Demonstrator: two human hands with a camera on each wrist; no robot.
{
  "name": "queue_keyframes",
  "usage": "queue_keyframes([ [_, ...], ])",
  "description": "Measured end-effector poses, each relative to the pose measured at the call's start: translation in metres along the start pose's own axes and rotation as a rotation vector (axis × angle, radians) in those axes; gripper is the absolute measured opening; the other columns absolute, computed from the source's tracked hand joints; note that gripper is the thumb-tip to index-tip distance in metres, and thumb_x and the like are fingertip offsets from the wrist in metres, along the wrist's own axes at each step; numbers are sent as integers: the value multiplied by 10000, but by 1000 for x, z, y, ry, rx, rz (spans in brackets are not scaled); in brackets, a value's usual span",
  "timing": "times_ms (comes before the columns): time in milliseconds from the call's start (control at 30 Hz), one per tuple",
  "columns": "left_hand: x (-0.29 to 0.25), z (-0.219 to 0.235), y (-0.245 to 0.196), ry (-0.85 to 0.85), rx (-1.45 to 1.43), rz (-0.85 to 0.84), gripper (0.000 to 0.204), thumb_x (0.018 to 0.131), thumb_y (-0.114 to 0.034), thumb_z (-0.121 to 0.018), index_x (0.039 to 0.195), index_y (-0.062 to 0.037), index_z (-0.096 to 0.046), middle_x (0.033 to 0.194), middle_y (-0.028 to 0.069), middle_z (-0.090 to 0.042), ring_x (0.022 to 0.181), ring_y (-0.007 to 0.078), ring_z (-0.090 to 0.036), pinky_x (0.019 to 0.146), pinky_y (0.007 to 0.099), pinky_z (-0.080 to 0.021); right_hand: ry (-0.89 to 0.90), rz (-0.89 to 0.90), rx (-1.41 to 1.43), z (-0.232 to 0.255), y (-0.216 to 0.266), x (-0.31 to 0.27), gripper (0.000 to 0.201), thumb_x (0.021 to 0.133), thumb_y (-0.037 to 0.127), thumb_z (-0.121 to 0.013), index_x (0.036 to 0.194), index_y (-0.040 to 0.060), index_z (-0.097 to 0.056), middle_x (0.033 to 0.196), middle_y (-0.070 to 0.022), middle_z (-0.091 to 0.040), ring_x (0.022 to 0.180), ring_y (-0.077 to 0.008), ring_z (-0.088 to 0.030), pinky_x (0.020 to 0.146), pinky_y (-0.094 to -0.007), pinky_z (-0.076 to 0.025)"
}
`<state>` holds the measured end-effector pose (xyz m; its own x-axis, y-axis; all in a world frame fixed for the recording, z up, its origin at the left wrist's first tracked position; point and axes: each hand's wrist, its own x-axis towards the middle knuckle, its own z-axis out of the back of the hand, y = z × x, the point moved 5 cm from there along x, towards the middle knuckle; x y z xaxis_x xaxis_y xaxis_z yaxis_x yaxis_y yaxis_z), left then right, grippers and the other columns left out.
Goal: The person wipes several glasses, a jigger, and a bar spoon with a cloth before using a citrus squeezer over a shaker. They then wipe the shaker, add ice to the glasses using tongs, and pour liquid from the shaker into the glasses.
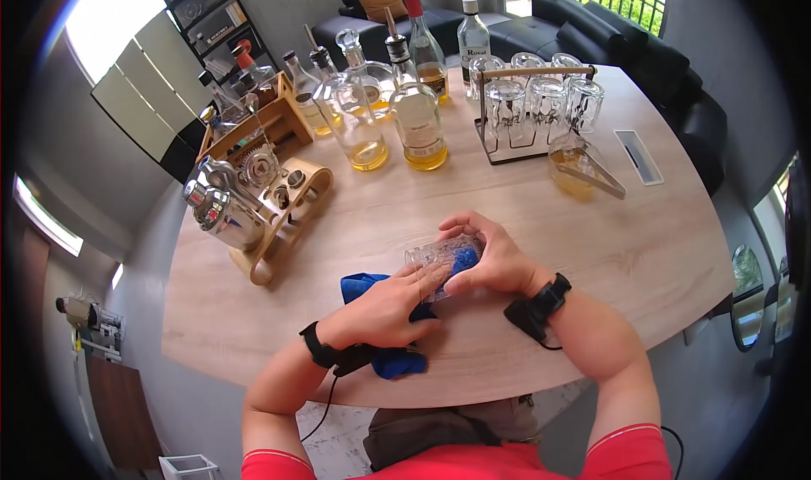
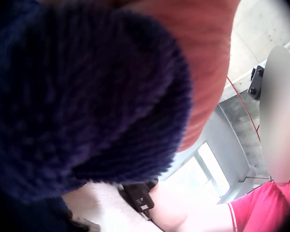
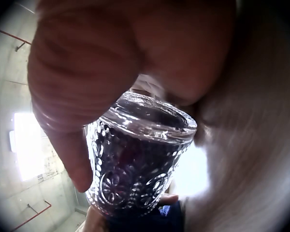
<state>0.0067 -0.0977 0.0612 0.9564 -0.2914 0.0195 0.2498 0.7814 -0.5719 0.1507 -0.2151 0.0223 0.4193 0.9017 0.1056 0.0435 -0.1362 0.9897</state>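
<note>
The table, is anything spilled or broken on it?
I see no spill or break on the table. Only the tongs look a bit askew, sticking out over the edge of the glass bowl.

Both my arms reach out in front of me, with my elbows bent and out to the sides. My two hands come close in the middle. My left grip has its back up, and its fingers are out long, pointing at my right side. My right grip is curled, with the fingers and thumb bent round to hold.
</note>
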Motion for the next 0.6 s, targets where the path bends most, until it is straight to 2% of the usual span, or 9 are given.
queue_keyframes([
  [133,10,0,2,65,-109,-32,866,806,-200,-788,1517,39,-356,1515,258,-434,1433,421,-377,1200,447,-314,-5,34,-50,3,-2,0,882,602,131,-963,1359,61,-515,1211,-110,-618,1126,-195,-602,996,-325,-507],
  [200,9,6,3,-60,-156,-35,798,806,-131,-786,1499,-4,-412,1475,223,-492,1384,367,-467,1153,416,-380,-6,40,-58,5,0,2,890,609,132,-959,1371,63,-505,1233,-113,-608,1135,-194,-597,997,-325,-506],
  [233,8,5,3,-60,-151,-39,798,806,-131,-786,1499,-4,-412,1475,223,-492,1384,367,-467,1153,416,-380,12,25,39,4,1,1,899,619,130,-953,1386,68,-489,1256,-114,-592,1147,-196,-592,999,-326,-506],
  [300,5,6,13,-143,-410,102,699,818,-66,-769,1455,-40,-484,1414,175,-552,1282,293,-566,1072,375,-454,29,11,135,3,0,1,908,629,128,-946,1402,73,-474,1279,-115,-576,1159,-198,-587,1001,-327,-506],
  [433,0,9,25,-187,-513,201,620,831,-67,-767,1413,-75,-552,1376,155,-578,1223,284,-598,1039,368,-474,71,24,138,5,-1,1,907,652,119,-932,1421,79,-452,1298,-111,-553,1176,-203,-580,1009,-328,-505],
  [467,1,10,25,-190,-513,196,620,831,-67,-767,1413,-75,-552,1376,155,-578,1223,284,-598,1039,368,-474,71,14,147,6,-2,1,894,660,118,-928,1418,77,-455,1292,-109,-554,1174,-203,-582,1011,-330,-504],
  [533,7,7,14,-72,-325,2,647,840,-99,-766,1444,-91,-535,1401,188,-552,1272,339,-563,1073,398,-451,67,2,157,5,-1,1,882,667,111,-916,1416,74,-452,1281,-105,-564,1168,-200,-585,1022,-331,-493],
  [567,8,4,17,-54,-288,-27,679,846,-123,-764,1474,-94,-508,1425,215,-524,1317,382,-520,1098,426,-431,59,-9,175,5,-1,1,870,675,104,-905,1415,70,-449,1271,-101,-573,1163,-197,-588,1034,-333,-481],
  [600,11,4,15,-50,-245,-63,682,827,-74,-734,1469,-111,-507,1445,222,-500,1317,403,-505,1113,438,-419,62,-11,171,4,-2,1,870,675,104,-905,1415,70,-449,1271,-101,-573,1163,-197,-588,1034,-333,-481],
])
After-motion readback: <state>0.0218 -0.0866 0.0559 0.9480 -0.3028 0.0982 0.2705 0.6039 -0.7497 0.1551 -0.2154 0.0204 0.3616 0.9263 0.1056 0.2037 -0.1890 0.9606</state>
